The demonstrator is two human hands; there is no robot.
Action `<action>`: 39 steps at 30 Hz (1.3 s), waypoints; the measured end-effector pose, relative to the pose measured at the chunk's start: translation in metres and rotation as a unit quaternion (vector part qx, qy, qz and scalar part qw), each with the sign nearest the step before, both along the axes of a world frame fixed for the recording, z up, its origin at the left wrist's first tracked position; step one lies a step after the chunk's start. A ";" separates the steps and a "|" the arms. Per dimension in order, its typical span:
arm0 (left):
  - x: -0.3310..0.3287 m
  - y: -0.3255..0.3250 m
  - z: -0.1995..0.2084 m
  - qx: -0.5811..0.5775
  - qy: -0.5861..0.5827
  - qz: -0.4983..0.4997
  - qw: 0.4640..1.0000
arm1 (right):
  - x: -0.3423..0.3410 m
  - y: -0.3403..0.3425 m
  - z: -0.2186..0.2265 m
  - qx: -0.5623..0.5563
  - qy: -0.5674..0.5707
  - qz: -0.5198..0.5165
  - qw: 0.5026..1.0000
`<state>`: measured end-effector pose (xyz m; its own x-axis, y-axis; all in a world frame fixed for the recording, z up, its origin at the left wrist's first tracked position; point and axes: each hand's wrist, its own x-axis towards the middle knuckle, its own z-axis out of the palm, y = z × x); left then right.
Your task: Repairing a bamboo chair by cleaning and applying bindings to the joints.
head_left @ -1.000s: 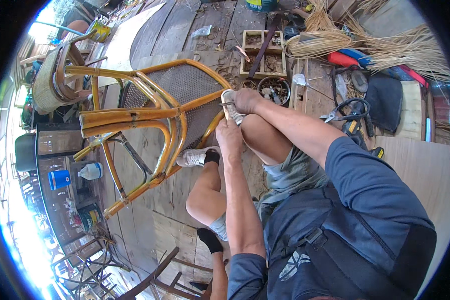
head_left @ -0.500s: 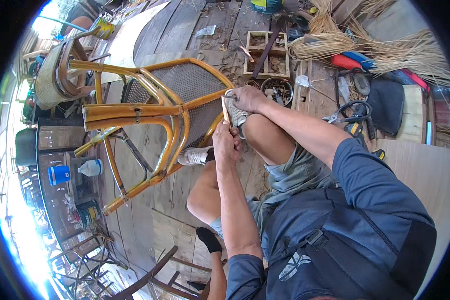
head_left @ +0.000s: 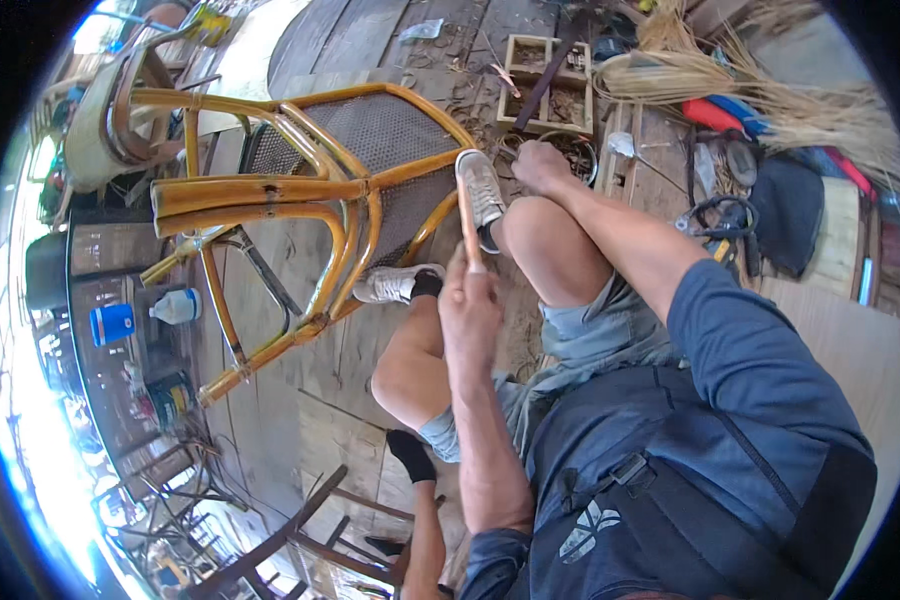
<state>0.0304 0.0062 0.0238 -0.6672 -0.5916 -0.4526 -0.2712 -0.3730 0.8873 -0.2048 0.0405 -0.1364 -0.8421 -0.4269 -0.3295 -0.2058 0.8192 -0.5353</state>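
Left grip (head_left: 470, 305) of the seated person closed around a slender, pale tan, wood-like strip (head_left: 467, 225), its free end pointing away, over a light-coloured shoe (head_left: 482, 190). Right grip (head_left: 542, 168) beside a round container of small items (head_left: 578, 155); its contents cannot be told. The glossy golden-brown cane chair (head_left: 260, 195) lies tipped on the wooden floor (head_left: 260, 420), its dark mesh panel (head_left: 370, 130) in place. The strip appears loose, unattached; work remaining on it cannot be judged.

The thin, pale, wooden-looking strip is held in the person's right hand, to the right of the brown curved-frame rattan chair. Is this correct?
Not quite: the head view shows the strip in the person's left hand, to the right of the brown curved-frame rattan chair.
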 end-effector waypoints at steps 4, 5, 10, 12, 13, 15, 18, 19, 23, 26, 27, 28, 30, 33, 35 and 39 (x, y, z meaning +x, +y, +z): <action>-0.017 -0.038 -0.037 0.078 -0.007 0.021 0.997 | 0.027 -0.029 0.019 -0.041 0.018 0.051 0.998; -0.021 -0.042 -0.043 0.118 -0.001 0.043 0.992 | 0.029 -0.031 0.018 -0.079 0.042 0.072 0.993; -0.039 -0.058 -0.072 0.058 -0.003 -0.008 0.998 | 0.036 -0.031 0.029 -0.146 0.055 0.143 0.977; -0.049 -0.058 -0.073 0.056 0.003 -0.003 0.998 | 0.034 -0.030 0.024 -0.155 0.052 0.175 0.971; -0.053 -0.059 -0.073 0.057 0.003 -0.004 0.998 | 0.032 -0.029 0.025 -0.166 0.049 0.203 0.964; -0.061 -0.060 -0.074 0.036 -0.021 -0.013 0.999 | 0.034 -0.031 0.025 -0.156 0.082 0.235 0.956; -0.064 -0.082 -0.115 -0.238 -0.013 -0.072 0.968 | 0.047 -0.044 0.042 -0.146 0.102 0.292 0.940; -0.076 -0.066 -0.095 -0.349 -0.075 -0.089 0.930 | 0.039 -0.037 0.033 -0.131 0.100 0.306 0.937; -0.080 -0.063 -0.098 -0.441 -0.162 -0.081 0.879 | 0.037 -0.042 0.033 -0.090 0.116 0.352 0.925; -0.080 -0.056 -0.110 -0.405 -0.133 -0.097 0.899 | 0.031 -0.039 0.019 -0.045 0.115 0.301 0.946; -0.083 -0.052 -0.109 -0.362 -0.128 -0.090 0.919 | 0.025 -0.034 0.008 -0.047 0.112 0.241 0.963; -0.076 -0.051 -0.105 -0.315 -0.130 -0.077 0.937 | 0.033 -0.033 0.015 -0.044 0.105 0.239 0.964; -0.065 -0.065 -0.116 -0.268 -0.031 -0.010 0.963 | 0.044 -0.044 0.050 -0.035 0.091 0.261 0.960; -0.065 -0.049 -0.071 -0.348 -0.061 -0.070 0.933 | 0.028 -0.045 0.036 -0.013 0.016 0.162 0.987; -0.035 -0.025 -0.035 -0.668 -0.063 -0.198 0.714 | 0.007 -0.027 0.007 0.033 -0.015 0.053 0.998; -0.039 0.001 0.023 -0.290 -0.092 -0.097 0.948 | 0.006 -0.015 0.019 0.024 -0.020 0.054 0.998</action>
